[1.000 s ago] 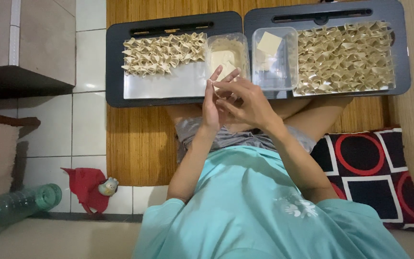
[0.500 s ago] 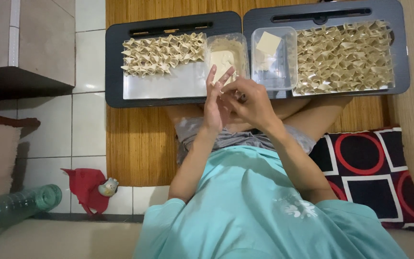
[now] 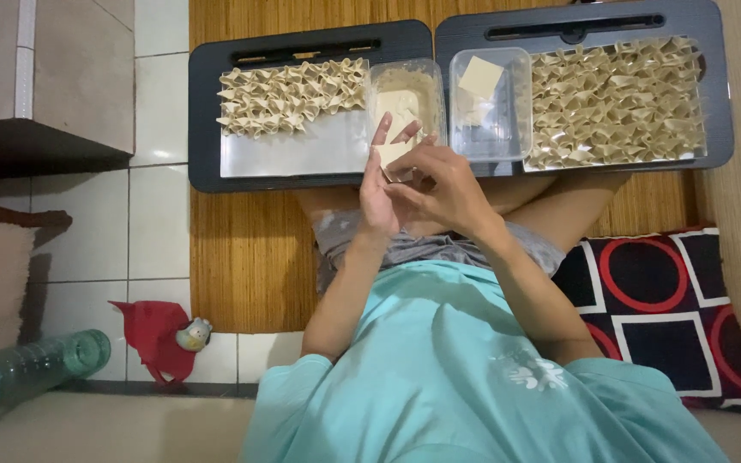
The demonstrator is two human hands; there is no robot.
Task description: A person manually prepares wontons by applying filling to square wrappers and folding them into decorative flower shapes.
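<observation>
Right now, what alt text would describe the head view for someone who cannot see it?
Two hands, left and right, fold a pale wrapper above two dark trays of folded dumplings, with two clear tubs between them.

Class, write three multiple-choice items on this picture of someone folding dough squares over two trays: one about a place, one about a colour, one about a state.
1. Where does the plastic bottle lie?
A. on the left tray
B. on the floor, lower left
C. on the cushion

2. What colour is the shirt?
A. pale turquoise
B. red
C. black

3. How full is the left tray?
A. bare
B. partly covered with folded dough pieces
C. packed edge to edge

Answers: 1 B, it lies beside the red cloth. 2 A, the chest shows turquoise. 3 B, its near half is bare, unlike the right tray.
</observation>
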